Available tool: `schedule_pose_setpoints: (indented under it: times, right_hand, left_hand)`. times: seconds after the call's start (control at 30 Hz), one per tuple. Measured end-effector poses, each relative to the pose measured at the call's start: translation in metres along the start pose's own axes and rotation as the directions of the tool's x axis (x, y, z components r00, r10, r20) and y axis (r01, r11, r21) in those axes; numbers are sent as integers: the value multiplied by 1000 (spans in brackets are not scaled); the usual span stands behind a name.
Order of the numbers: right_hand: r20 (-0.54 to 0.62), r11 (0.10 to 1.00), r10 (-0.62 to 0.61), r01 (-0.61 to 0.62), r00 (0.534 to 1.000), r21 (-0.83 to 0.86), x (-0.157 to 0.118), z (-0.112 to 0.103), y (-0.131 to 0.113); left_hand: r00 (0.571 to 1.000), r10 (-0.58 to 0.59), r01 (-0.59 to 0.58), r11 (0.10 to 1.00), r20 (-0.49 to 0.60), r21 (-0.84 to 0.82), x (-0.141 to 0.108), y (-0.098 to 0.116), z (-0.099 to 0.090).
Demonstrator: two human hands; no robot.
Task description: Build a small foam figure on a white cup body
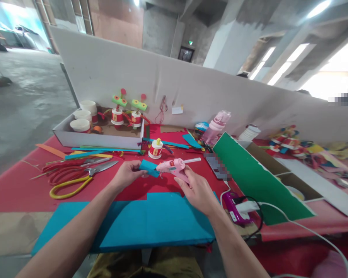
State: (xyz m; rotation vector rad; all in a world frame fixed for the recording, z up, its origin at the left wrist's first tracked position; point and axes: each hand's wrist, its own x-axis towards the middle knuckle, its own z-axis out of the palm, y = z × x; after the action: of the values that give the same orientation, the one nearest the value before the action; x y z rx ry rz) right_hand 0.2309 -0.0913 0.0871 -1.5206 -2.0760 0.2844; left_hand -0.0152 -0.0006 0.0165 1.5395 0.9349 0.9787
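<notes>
My left hand (128, 173) pinches one end of a small blue paper piece (148, 168), which looks rolled or folded. Wrapped round the handle of a pink glue gun (174, 166) is my right hand (195, 189). The gun's nozzle points left and meets the blue piece's right end; I cannot tell whether it touches. A clear glue stick (193, 160) sticks out of the gun's back. Just behind stands a red and white paper cup figure (156, 150) with coiled paper arms and a yellow top. Below my hands lies blue paper (127, 224) along the table's front.
Yellow-handled scissors (71, 188) and paper strips (104, 151) lie at left. A white box (101, 139) holds cups and two finished-looking figures. At right are a phone (217, 166), a purple power strip (237, 210) with cables, a green board (255, 177) and a pink bottle (216, 127).
</notes>
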Motion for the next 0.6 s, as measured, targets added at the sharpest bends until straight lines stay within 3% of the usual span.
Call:
schedule_pose_setpoints:
  times: [0.6]
  right_hand:
    - [16,1000,-6,7,1000,-30,-2,0,-2]
  left_hand:
    - [999,-27,27,1000,-21,-1,-1,2,1]
